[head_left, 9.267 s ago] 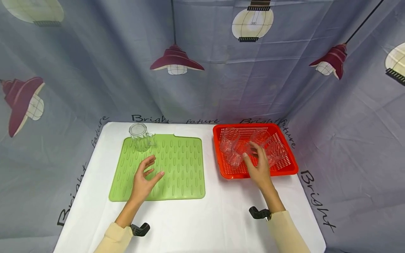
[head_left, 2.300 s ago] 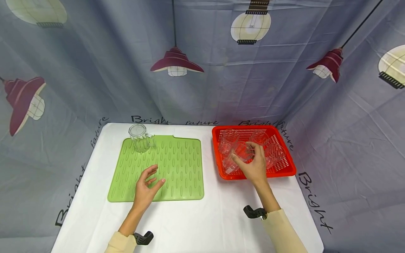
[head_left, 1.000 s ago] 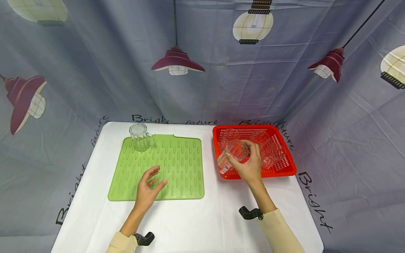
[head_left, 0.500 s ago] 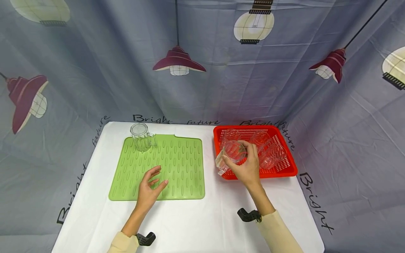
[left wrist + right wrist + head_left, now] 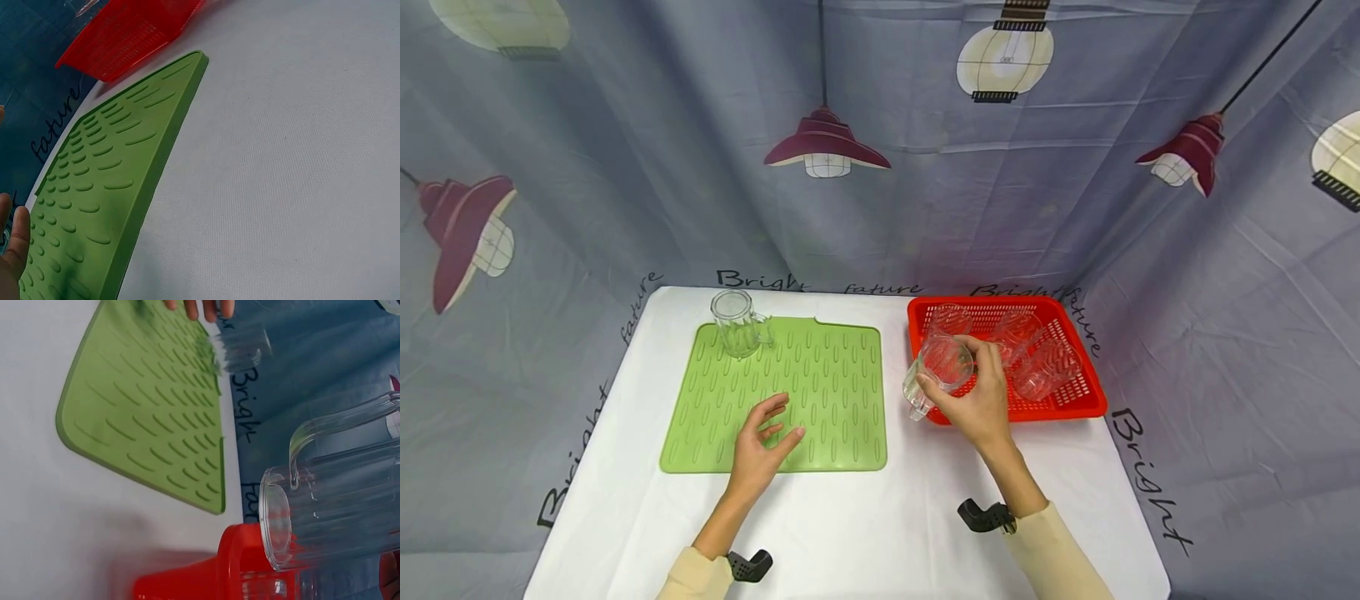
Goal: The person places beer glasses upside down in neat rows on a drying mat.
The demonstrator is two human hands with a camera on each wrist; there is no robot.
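Observation:
My right hand (image 5: 983, 404) grips a clear glass mug (image 5: 936, 371) by its body, between the thumb and curled fingers. The mug tilts over the near left part of the red basket (image 5: 1096, 398), its handle pointing left and toward me. In the right wrist view the same mug (image 5: 344, 509) fills the right side, above the basket rim (image 5: 234, 547). My left hand (image 5: 758, 446) hovers over the front of the green ridged mat (image 5: 842, 417), fingers loosely bent and holding nothing. Another glass mug (image 5: 737, 329) stands upside down at the mat's back left corner.
More clear glass mugs (image 5: 1047, 368) lie in the basket; their outlines overlap. Mat and basket sit side by side on a white-covered table (image 5: 880, 525), a strip of cloth between them. A grey printed curtain (image 5: 895, 217) encloses the back and sides.
From reaching into the basket, my right hand has taken hold of a glass mug, lifted it and carried it left toward the basket's edge. My left hand has shifted slightly right.

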